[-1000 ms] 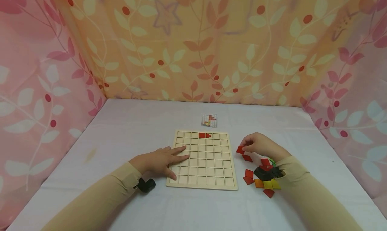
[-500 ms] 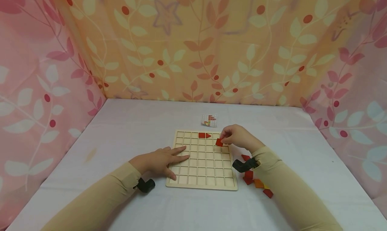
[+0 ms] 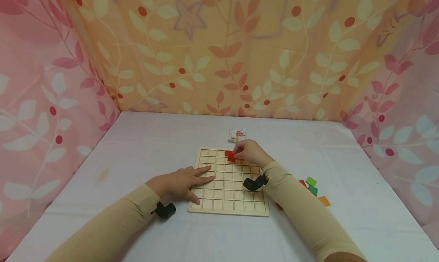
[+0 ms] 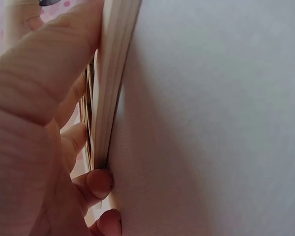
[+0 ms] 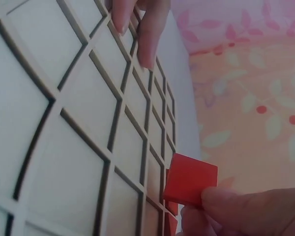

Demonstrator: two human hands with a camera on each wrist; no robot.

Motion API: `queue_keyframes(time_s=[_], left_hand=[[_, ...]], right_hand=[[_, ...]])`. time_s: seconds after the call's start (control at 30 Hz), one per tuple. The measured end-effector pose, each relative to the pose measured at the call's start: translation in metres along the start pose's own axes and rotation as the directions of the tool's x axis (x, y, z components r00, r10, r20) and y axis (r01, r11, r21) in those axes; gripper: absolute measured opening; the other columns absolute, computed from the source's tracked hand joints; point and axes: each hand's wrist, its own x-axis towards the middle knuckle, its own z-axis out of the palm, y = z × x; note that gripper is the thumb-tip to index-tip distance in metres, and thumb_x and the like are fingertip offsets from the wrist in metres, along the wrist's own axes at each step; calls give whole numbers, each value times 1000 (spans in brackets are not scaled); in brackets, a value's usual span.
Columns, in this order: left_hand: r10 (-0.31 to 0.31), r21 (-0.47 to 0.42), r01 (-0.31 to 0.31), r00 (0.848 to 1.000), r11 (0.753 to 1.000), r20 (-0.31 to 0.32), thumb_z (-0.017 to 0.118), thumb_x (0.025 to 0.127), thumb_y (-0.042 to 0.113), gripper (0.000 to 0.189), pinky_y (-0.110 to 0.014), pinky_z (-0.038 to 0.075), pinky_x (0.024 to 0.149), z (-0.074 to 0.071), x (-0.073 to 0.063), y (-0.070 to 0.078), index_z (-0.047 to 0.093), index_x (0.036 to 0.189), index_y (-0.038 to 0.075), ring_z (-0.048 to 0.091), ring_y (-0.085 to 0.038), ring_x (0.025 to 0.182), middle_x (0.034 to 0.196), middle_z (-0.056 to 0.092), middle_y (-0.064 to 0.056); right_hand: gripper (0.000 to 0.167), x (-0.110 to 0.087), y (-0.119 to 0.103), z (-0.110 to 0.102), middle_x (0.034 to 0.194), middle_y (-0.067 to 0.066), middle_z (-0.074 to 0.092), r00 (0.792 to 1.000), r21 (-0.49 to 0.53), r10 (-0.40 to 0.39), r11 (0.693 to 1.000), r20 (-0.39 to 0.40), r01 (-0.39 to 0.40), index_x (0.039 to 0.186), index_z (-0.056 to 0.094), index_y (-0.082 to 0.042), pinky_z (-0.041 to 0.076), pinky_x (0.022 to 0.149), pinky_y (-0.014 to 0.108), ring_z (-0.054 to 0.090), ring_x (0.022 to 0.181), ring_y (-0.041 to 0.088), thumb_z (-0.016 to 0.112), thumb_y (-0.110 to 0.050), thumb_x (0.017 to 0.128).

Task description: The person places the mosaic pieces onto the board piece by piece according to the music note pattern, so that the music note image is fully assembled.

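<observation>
A wooden grid board [image 3: 219, 213] lies flat on the white table. My left hand [image 3: 181, 182] rests spread on its left side, fingers straight over the squares; in the left wrist view other fingertips [image 4: 99, 183] touch the board's edge [image 4: 115, 78]. Between thumb and fingers, my right hand [image 3: 250, 152] pinches a red square tile [image 3: 231, 158] over the board's far rows. The right wrist view shows this tile [image 5: 191, 179] tilted, close above the grid [image 5: 110, 132]. Behind it, another red tile [image 3: 228, 153] sits in the top row, partly hidden.
A small card [image 3: 236, 134] with a coloured grid picture lies beyond the board. Loose tiles lie to its right, among them a light green one [image 3: 311, 181], a dark green one [image 3: 313, 190] and an orange one [image 3: 324, 201]; the right sleeve [image 3: 302, 205] hides others.
My right hand has carried the red square tile leftward from the loose tiles to the board's far rows. My left hand has stayed in place.
</observation>
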Motion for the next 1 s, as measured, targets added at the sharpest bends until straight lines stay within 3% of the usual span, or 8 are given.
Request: queue_keyframes(time_s=[0.27,0.53,0.73,0.9,1.0], left_hand=[[-6,3,6,1000,1000,5,54,68,69,88,-57,18,103,-1,0,0,16,143,44,12,-39,136,153,-2,12],[6,3,-6,1000,1000,11,55,70,68,87,-56,19,103,-2,-1,1,15,143,43,13,-37,136,153,-1,10],[9,12,-9,1000,1000,9,55,71,66,86,-57,20,102,-3,-1,2,16,144,42,13,-37,136,154,-1,9],[1,0,-1,1000,1000,7,56,70,66,87,-57,19,103,-3,-1,3,17,143,42,14,-39,135,154,-1,10],[-2,-3,2,1000,1000,6,57,70,66,87,-57,20,102,-3,-1,3,17,143,42,15,-40,135,154,-1,9]], right_hand=[[5,10,-3,9,76,0,61,1000,-45,1,999,-25,-2,76,66,-11,43,69,29,51,73,16,69,-9,80],[5,14,-2,13,71,-2,62,1000,-86,2,996,2,-2,74,70,-13,41,64,27,51,70,15,71,-13,79],[5,13,0,13,74,-4,64,1000,-117,5,993,13,-3,76,73,-14,43,67,27,52,73,14,71,-17,80],[3,11,8,9,82,-3,62,999,-70,-11,997,43,14,82,70,-12,44,68,28,53,76,14,70,-15,80],[5,7,12,2,78,-1,59,999,-47,1,999,39,1,79,67,-12,42,65,28,51,75,16,69,-16,81]])
